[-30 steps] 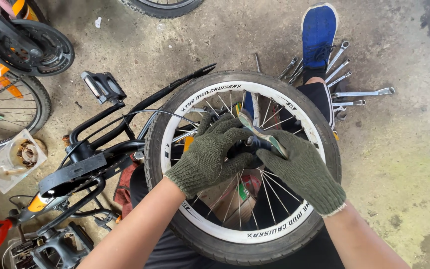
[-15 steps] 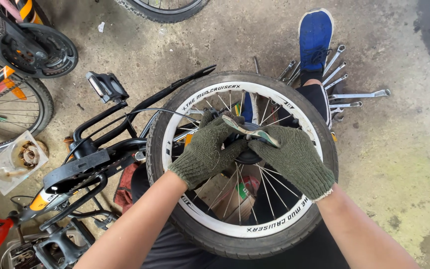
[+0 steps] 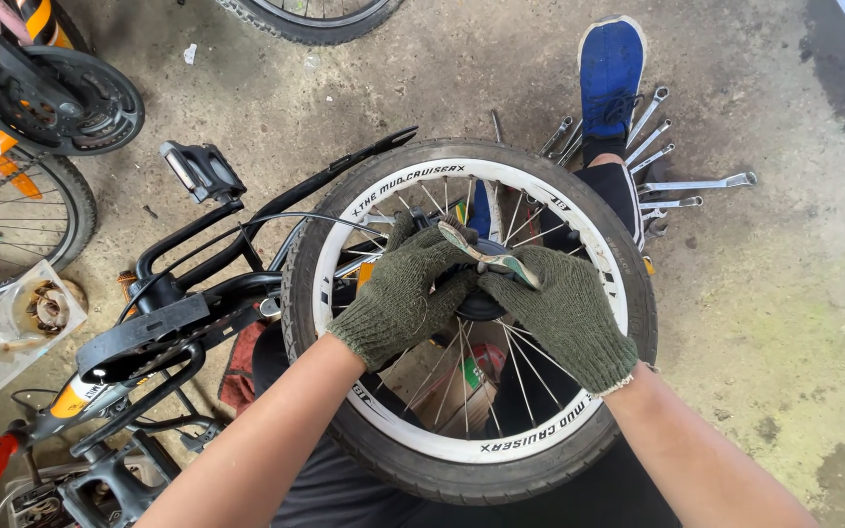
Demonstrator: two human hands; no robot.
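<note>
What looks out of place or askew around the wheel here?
Nothing looks damaged. The wheel rests across the person's lap while both gloved hands, left hand and right hand, work at its hub. Wrenches lie fanned loosely on the floor by the blue shoe, and a bicycle frame lies on its side.

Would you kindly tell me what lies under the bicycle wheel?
Through the spokes of the wheel, a cardboard box shows. Both gloved hands, left hand and right hand, cover the hub.
</note>
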